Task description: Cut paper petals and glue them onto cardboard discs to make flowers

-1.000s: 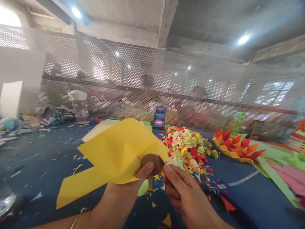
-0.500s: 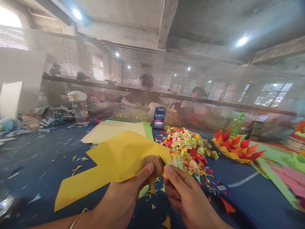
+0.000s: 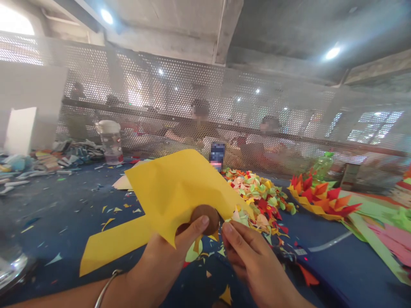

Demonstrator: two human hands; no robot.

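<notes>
My left hand [image 3: 160, 265] is closed on a sheet of yellow paper [image 3: 183, 184], its thumb pressing a brown round disc [image 3: 210, 216] against the paper's lower edge. A long yellow strip [image 3: 114, 244] sticks out to the left behind that hand. My right hand [image 3: 257, 259] is closed just right of the disc, thumb against curled fingers. Only a dark sliver of scissors [image 3: 221, 217] shows at its fingertips; the rest is hidden. Below the hands lie a pale green paper round [image 3: 194, 251] and yellow scraps [image 3: 226, 295].
Cut paper pieces [image 3: 261, 196] form a heap beyond my right hand, near a red and orange folded-paper flower [image 3: 324, 199]. A phone [image 3: 218, 156] stands at the back. There are a lidded cup [image 3: 110, 143], a green-capped bottle [image 3: 323, 164] and a perforated screen [image 3: 154, 94], with people behind it.
The yellow sheet has swung round and lifted, and one corner now hangs beside my left thumb. More of the brown disc shows. My right hand has stayed nearly in place.
</notes>
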